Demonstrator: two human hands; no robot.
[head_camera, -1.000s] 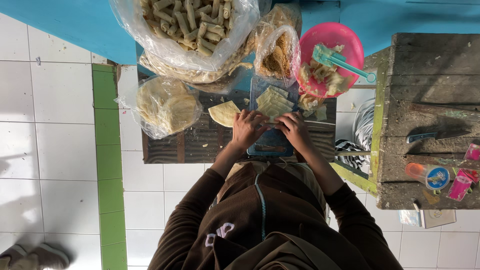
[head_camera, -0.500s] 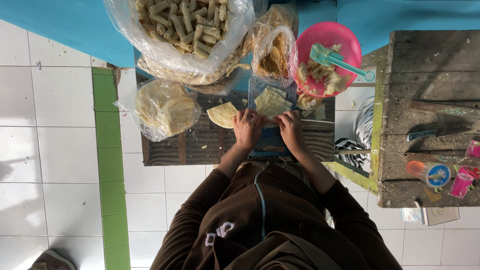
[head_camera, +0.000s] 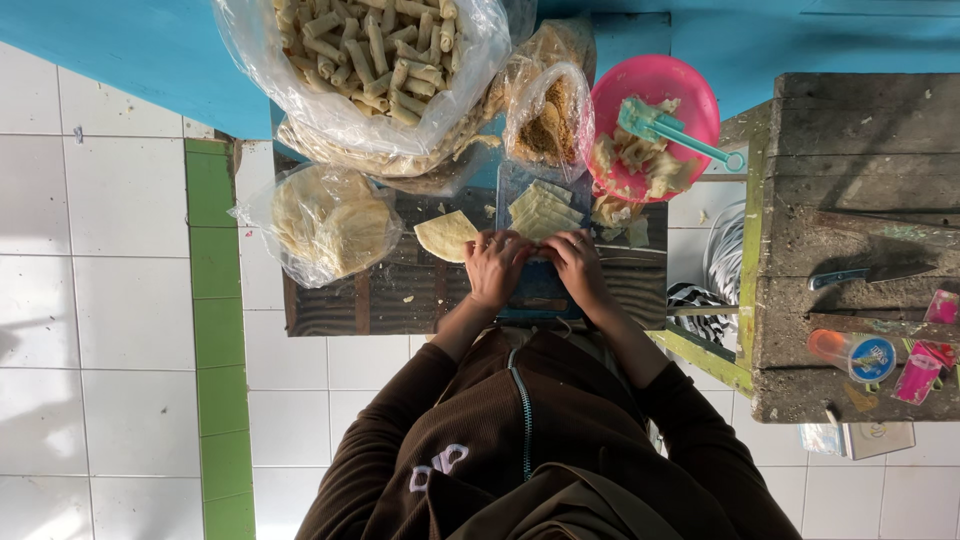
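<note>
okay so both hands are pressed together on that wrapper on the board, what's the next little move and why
Probably roll the piece forward under the fingers. Left hand and right hand sit side by side on the board, just short of the stack of cut wrappers, and the big bag already holds finished rolls.

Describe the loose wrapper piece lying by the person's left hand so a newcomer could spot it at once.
Start at the dark slatted board in the middle of the view. Just left of the left hand lies a single pale wrapper piece, flat and roughly triangular. Unlike the stacked wrappers above the hands, it lies alone and unbagged.
</note>
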